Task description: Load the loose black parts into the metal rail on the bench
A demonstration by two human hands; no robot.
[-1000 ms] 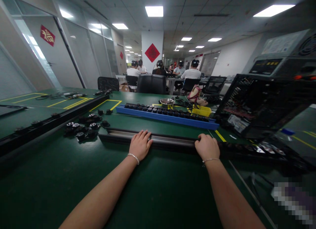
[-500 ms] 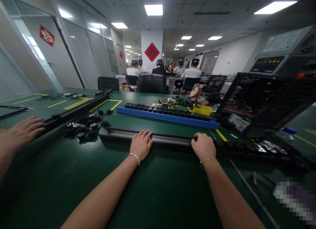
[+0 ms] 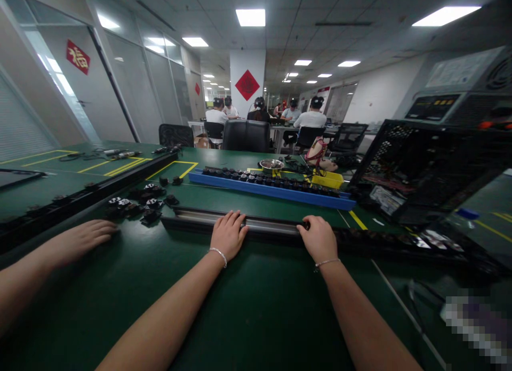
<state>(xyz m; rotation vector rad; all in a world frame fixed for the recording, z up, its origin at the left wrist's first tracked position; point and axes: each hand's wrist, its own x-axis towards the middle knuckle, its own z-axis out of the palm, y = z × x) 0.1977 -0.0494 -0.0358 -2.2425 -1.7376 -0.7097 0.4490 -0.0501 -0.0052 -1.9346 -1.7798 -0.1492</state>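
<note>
Long dark metal rail (image 3: 256,227) lying crosswise at 12 o'clock on the green table (image 3: 248,307); looks stiff, fairly heavy, smooth. Left hand (image 3: 228,235) flat on it with fingers together, right hand (image 3: 319,239) curled over its near edge at 1 o'clock. Best gripped wide apart, with a co-worker's hand (image 3: 82,238) resting at 9 o'clock

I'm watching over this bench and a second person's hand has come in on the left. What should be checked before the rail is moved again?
1. Left hand flat on the metal rail: ok.
2. Right hand on the rail: ok.
3. Co-worker's hand away from the rail: ok, it rests beside the loose black parts.
4. Blue tray apart from the rail: ok.
5. Rail's right end free: cannot tell.
</note>
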